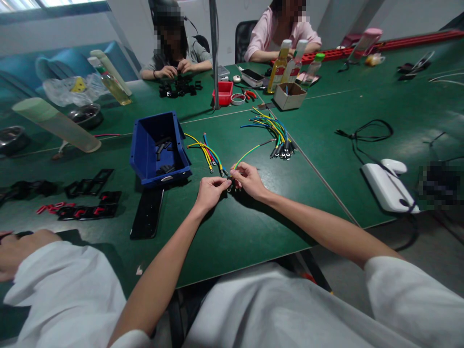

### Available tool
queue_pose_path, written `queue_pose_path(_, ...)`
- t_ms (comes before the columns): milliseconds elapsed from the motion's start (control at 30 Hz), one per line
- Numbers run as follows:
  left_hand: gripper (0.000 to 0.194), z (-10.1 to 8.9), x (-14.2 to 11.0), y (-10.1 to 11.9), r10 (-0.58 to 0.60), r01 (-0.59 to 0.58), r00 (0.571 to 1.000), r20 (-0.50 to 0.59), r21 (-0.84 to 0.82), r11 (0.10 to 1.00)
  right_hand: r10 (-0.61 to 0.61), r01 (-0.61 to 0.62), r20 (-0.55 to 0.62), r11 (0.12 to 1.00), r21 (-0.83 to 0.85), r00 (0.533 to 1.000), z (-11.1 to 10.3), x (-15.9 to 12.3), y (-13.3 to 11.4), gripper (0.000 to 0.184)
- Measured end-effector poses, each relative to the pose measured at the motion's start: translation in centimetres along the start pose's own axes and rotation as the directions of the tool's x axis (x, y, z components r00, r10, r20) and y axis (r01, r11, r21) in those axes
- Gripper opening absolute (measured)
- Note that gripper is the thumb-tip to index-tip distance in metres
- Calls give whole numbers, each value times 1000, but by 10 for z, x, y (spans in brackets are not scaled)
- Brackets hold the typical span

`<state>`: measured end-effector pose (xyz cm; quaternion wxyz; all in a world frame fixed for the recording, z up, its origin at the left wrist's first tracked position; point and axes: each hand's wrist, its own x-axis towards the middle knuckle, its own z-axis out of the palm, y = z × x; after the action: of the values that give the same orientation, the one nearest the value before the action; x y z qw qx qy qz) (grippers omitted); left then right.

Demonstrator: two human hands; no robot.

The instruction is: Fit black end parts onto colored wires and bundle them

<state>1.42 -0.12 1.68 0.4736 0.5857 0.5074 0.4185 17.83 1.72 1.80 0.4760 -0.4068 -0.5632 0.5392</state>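
Observation:
My right hand is closed in a pinch on a yellow-green wire, whose free end arcs up and to the right. My left hand is closed too, fingertips meeting the right hand's at the wire's lower end. Between the fingertips is a small dark piece, mostly hidden. Just beyond the hands lie loose yellow, blue and red wires with metal ring terminals. Farther right is a bundle of similar wires with black sleeves at their ringed ends. A blue bin left of my hands holds short black tubes.
A black phone lies against the bin. Black frames with red parts and a co-worker's hand are at left. Two people sit across the green table. A white device with a black cable is at right.

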Motion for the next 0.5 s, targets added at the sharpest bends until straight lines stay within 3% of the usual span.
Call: queue_pose_path(500,31,-4,2,-1,23,-24,997,71,14,1000,25,-26,35,999,26,999,-1,2,2,32)
